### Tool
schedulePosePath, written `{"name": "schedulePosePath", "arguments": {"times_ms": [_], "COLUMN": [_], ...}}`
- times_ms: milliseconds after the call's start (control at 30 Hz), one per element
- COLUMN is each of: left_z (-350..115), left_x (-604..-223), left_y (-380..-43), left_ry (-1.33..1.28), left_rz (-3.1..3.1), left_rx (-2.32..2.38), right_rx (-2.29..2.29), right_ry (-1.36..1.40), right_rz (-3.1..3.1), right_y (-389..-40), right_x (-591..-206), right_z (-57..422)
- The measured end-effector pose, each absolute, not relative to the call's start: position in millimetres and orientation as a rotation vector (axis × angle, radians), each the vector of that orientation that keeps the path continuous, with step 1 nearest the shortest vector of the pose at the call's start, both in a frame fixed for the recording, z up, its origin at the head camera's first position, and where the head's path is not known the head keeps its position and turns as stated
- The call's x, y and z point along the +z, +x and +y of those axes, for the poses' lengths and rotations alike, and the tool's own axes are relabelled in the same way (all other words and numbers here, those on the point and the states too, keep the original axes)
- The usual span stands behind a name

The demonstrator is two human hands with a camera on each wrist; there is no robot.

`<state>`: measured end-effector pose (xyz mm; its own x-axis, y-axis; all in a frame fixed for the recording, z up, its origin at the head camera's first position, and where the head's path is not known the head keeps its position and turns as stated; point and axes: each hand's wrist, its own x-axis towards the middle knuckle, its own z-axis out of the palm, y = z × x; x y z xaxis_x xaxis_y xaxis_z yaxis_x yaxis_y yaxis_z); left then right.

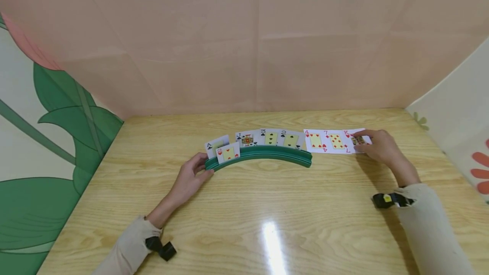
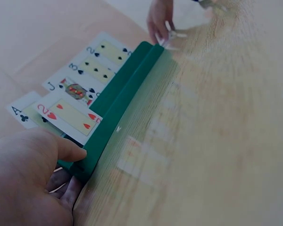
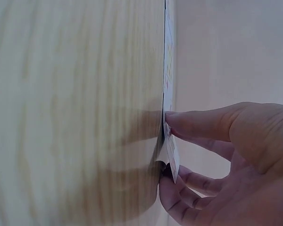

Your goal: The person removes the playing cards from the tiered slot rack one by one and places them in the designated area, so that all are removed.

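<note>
Right of centre in the head frame, on the wood-grain desk [image 1: 252,207], white rectangular playing card with red K [image 1: 358,141]: likely light, thin, bendy, slippery; best taken by its right end. Right hand [image 1: 383,150] pinches there, narrow; left hand [image 1: 189,178] grips left end of green curved plastic-looking card rack [image 1: 263,153].

A card rack [image 1: 263,152] is lying right of the left fingers [image 1: 195,159]; a card row [image 1: 337,141], left of the right fingers [image 1: 368,133].
</note>
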<state>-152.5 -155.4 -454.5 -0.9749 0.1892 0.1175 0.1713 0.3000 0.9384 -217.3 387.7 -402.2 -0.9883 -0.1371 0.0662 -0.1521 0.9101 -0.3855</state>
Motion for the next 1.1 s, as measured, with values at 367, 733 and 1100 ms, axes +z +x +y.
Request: {"name": "schedulePosePath", "arguments": {"times_ms": [367, 733, 1100], "left_z": [-156, -155, -147], "left_x": [-454, -454, -421], "left_y": [-152, -152, -137], "left_ry": [0.348, 0.321, 0.338], "left_rz": [2.518, 2.500, 2.488], "left_rx": [1.811, 1.811, 1.793], "right_rx": [0.626, 0.577, 0.593], "right_ry": [0.233, 0.257, 0.232], "right_rz": [-3.034, -3.020, -2.874], "right_y": [-216, -216, -214], "right_x": [-402, -401, -398], "right_z": [386, 386, 379]}}
